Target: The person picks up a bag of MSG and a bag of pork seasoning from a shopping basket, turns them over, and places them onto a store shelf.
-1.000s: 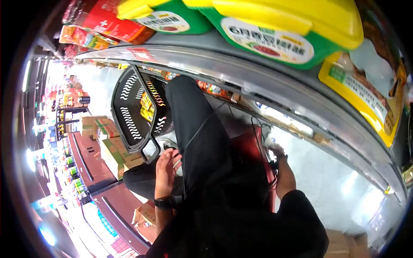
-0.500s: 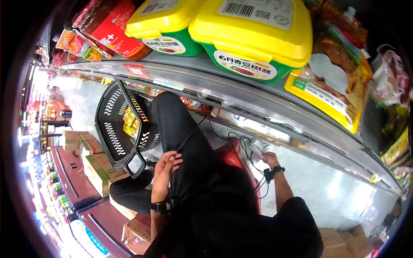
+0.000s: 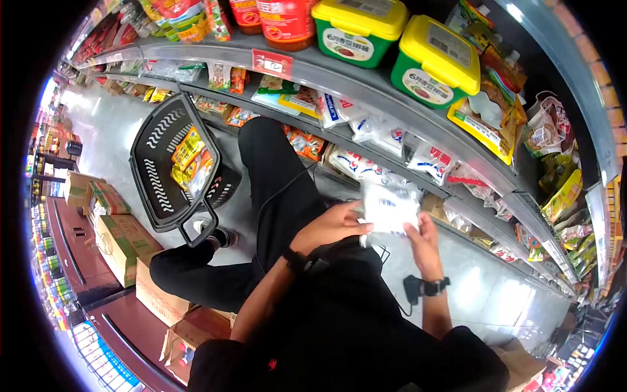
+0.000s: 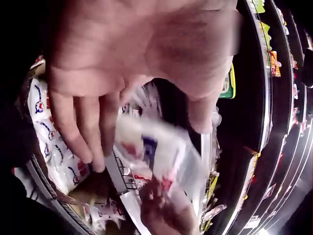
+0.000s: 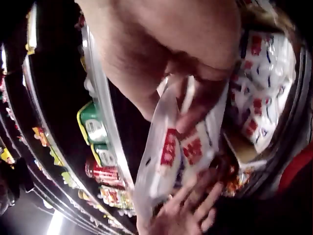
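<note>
A white packet [image 3: 390, 208] with a small barcode is between the two hands, above the lap. My right hand [image 3: 426, 247] pinches its near right edge; the right wrist view shows the thumb and fingers [image 5: 193, 110] closed on the clear plastic of the packet [image 5: 168, 159], which has red print. My left hand [image 3: 332, 228] is at the packet's left side. Its fingers [image 4: 88, 129] hang extended with the thumb apart, in the left wrist view, and the packet [image 4: 164, 147] appears blurred beyond them. Whether the left fingertips touch it, I cannot tell.
A black basket [image 3: 225, 186] holding yellow packets [image 3: 191, 160] stands on the floor at left. Shelves [image 3: 307, 78] with green-and-yellow tubs [image 3: 428, 88] and white packets [image 3: 431, 162] curve across the front. Cardboard boxes [image 3: 124, 242] lie at left.
My right hand has come up from low beside the shelf with the white packet. The left hand has moved right, from over the leg to the packet. The view takes in more lower shelves.
</note>
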`<state>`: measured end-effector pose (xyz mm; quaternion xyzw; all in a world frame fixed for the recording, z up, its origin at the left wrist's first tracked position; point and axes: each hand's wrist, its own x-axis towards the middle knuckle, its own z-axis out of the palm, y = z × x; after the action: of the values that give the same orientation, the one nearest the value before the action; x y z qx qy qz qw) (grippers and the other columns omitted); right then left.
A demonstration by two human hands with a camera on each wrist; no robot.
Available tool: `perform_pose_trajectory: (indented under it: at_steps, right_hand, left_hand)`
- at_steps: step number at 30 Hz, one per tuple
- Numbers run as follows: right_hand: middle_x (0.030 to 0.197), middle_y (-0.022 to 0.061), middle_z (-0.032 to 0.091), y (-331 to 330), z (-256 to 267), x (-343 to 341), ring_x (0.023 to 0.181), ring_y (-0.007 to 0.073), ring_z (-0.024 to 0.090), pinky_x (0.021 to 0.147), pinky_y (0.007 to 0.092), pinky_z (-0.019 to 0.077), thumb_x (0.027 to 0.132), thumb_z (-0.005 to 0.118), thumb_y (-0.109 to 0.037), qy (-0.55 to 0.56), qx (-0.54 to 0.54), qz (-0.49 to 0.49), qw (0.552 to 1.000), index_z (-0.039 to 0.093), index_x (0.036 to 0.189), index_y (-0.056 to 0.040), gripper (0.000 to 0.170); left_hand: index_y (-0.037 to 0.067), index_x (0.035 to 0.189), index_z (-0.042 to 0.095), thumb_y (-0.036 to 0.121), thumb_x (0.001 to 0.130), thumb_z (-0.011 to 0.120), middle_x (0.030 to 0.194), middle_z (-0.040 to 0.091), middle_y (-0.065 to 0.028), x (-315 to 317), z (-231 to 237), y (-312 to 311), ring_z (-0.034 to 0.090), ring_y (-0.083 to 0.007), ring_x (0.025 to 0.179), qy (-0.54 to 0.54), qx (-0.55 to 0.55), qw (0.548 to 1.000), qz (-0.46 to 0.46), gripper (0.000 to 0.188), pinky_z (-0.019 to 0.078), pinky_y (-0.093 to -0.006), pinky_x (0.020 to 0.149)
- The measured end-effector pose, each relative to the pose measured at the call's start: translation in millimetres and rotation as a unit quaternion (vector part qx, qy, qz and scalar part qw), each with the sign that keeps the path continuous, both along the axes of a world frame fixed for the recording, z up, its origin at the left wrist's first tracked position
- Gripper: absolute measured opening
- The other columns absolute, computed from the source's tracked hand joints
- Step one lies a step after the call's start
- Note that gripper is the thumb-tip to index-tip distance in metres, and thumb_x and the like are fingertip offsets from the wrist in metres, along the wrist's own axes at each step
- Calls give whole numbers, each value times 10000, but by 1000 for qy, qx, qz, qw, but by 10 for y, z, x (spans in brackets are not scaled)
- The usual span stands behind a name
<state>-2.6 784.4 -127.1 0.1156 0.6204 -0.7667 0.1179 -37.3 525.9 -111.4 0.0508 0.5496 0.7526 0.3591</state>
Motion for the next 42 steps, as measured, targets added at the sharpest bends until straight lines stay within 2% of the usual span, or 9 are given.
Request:
perform_pose_trajectory:
  at_steps: [2, 8, 11, 20, 24, 31, 34, 37, 42]
  right_hand:
    - [824, -41, 427, -447, 88, -325, 769, 55, 447, 696, 201, 406, 860, 654, -9, 107, 85, -44, 990, 408, 845, -101, 263]
    - [955, 94, 624, -826, 49, -1599, 852, 150, 574, 753, 291, 465, 901, 630, -98, 201, 117, -160, 959, 581, 904, -26, 88]
    - [1043, 159, 652, -463, -430, -2291, 995, 304, 576, 901, 403, 433, 902, 605, -171, 384, 600, -119, 691, 651, 973, -3, 188]
    - [1043, 191, 654, -244, -1016, -2846, 971, 330, 582, 901, 419, 437, 897, 588, -352, 345, 583, -41, 734, 646, 1021, 13, 390]
    - [1192, 209, 599, -17, -1357, -3393, 1117, 341, 534, 989, 398, 396, 902, 579, -394, 438, 588, -53, 678, 610, 1147, 3, 468]
    - [1298, 229, 517, -574, -745, -3341, 1220, 347, 461, 1050, 384, 338, 902, 561, -407, 353, 624, 10, 697, 523, 1250, 13, 547]
    - [1343, 237, 482, -1153, -19, -2802, 1264, 349, 430, 1076, 378, 312, 902, 553, -412, 174, 678, 83, 710, 485, 1294, 18, 585]
    - [1309, 288, 488, -1867, 503, -2164, 1263, 401, 420, 1079, 406, 307, 883, 595, -365, 249, 628, 138, 724, 474, 1306, 26, 588]
    - [1249, 194, 554, -3783, 904, -1683, 1168, 337, 532, 989, 375, 406, 852, 673, -215, 441, 325, 376, 748, 556, 1205, -7, 426]
  left_hand:
    - [-33, 1231, 526, 186, 868, 700, 1023, 637, -62, -228, -45, 24, 591, -90, 866, 49, -71, 996, 34, 459, 504, -267, 742]
    - [-6, 1256, 506, 124, 906, 629, 1102, 611, -35, -1430, 271, 29, 593, -95, 918, 171, 109, 954, 220, 393, 511, -238, 731]
    - [2, 1215, 549, 89, 900, 604, 1160, 596, -58, -2087, -104, 201, 550, -149, 1054, 234, 36, 943, 233, 332, 468, -300, 893]
    - [16, 1232, 549, 164, 870, 631, 1200, 604, -152, -2327, -143, 15, 606, -189, 1014, 89, -101, 969, 207, 400, 522, -312, 812]
    - [32, 1265, 514, 174, 901, 581, 1290, 550, -137, -2619, -319, -160, 524, -235, 1164, 324, -229, 862, 316, 396, 440, -356, 961]
    - [62, 1295, 510, 237, 796, 672, 1362, 487, -189, -2372, -323, -440, 450, -309, 1264, 354, -370, 778, 365, 552, 342, -375, 1068]
    - [10, 1184, 585, 217, 802, 687, 1104, 644, -154, -2006, -234, -962, 605, -278, 1029, 242, -204, 898, 306, 446, 460, -347, 909]
    - [29, 1162, 593, 151, 897, 599, 1074, 644, -57, -1257, -111, -1650, 606, -175, 1002, 202, 1, 892, 404, 293, 465, -299, 870]
    - [70, 1308, 449, 255, 937, 555, 1243, 554, -77, -106, 123, -3059, 555, -182, 1116, -35, -34, 721, 691, 428, 446, -332, 914]
